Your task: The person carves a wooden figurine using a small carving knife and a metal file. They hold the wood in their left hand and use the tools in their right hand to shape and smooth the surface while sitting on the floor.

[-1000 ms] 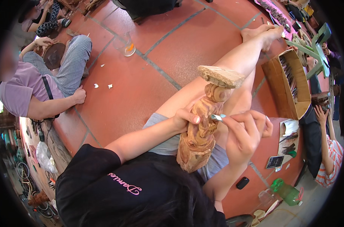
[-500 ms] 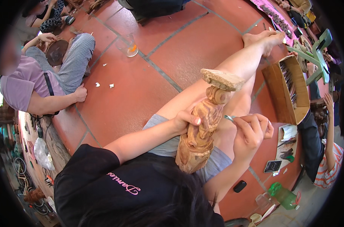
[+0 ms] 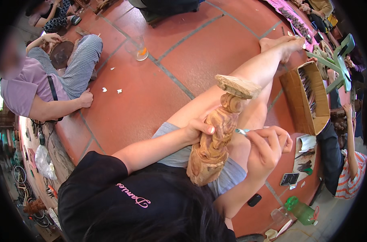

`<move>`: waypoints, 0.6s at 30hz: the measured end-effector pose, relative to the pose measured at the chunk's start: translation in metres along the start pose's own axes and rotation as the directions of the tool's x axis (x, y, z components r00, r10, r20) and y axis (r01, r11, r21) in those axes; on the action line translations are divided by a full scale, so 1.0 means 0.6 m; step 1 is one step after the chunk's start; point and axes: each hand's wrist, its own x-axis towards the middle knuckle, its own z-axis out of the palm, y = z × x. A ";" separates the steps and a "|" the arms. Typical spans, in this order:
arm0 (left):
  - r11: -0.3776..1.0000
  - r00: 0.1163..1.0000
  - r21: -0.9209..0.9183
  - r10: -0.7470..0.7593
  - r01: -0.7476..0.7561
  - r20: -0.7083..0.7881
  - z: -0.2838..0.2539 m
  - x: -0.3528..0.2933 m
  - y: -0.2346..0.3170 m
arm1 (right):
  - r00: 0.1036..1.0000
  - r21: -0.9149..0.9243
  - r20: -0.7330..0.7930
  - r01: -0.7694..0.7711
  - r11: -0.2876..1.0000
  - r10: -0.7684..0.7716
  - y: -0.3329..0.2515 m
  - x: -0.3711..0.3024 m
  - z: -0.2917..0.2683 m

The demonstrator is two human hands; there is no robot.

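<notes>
A carved wooden figure (image 3: 219, 125) with swirling brown grain leans across my lap. It tilts to the right, its flat, rough-edged slab top (image 3: 238, 86) uppermost and its thick base against my black shirt. My left hand (image 3: 196, 131) is wrapped round the figure's middle from the left, thumb across its front. On the other side, my right hand (image 3: 269, 146) pinches a small blue-green strip (image 3: 242, 132) between thumb and fingers. The strip's tip is at the carving's right side; whether it touches the wood I cannot tell. Its exact kind is too small to make out.
An open cardboard box (image 3: 306, 97) with thin tools stands right, beside a green plastic stool (image 3: 337, 64). A green bottle (image 3: 301, 210) and a dark phone-like device (image 3: 254, 200) lie lower right. A clear cup (image 3: 141, 54) is ahead. A seated person (image 3: 42, 88) is left.
My right hand has shifted slightly down, and the strip's tip is a little closer to the carving. My left hand and the figure stay nearly still.
</notes>
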 end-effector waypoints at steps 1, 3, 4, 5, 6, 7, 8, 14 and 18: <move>1.000 1.000 0.014 -0.020 0.020 -0.008 -0.003 0.001 -0.002 | 1.000 0.041 -0.011 0.022 0.999 -0.022 -0.009 0.003 0.000; 0.999 1.000 0.031 -0.021 0.021 -0.024 -0.002 0.000 -0.003 | 0.999 0.054 0.050 0.007 0.999 -0.010 -0.001 0.001 0.007; 0.999 1.000 0.035 -0.002 0.003 -0.032 0.001 0.000 -0.004 | 0.997 0.057 0.080 0.003 0.998 -0.007 0.007 0.000 0.011; 0.999 0.999 0.038 0.017 -0.016 -0.039 0.003 0.000 -0.003 | 0.997 0.024 0.072 -0.016 1.000 0.014 0.016 -0.005 0.012; 1.000 1.000 0.029 0.012 -0.011 -0.023 0.001 0.000 -0.003 | 0.997 -0.009 0.070 -0.033 0.999 0.034 0.025 -0.011 0.010; 1.000 1.000 0.020 0.007 -0.006 -0.007 -0.003 -0.003 -0.003 | 0.996 -0.043 0.067 -0.051 0.998 0.053 0.030 -0.014 0.007; 1.000 1.000 0.011 0.001 -0.001 0.009 -0.006 -0.003 -0.003 | 0.998 -0.016 0.049 -0.041 0.999 0.041 0.031 -0.014 0.004; 1.000 1.000 0.014 0.021 -0.021 0.000 0.001 0.004 -0.005 | 0.996 0.180 0.087 -0.002 0.984 -0.014 0.001 -0.008 0.008; 0.999 0.999 0.013 0.029 -0.029 0.027 -0.006 0.000 -0.005 | 0.988 0.077 0.143 -0.072 0.994 0.061 0.043 -0.020 0.003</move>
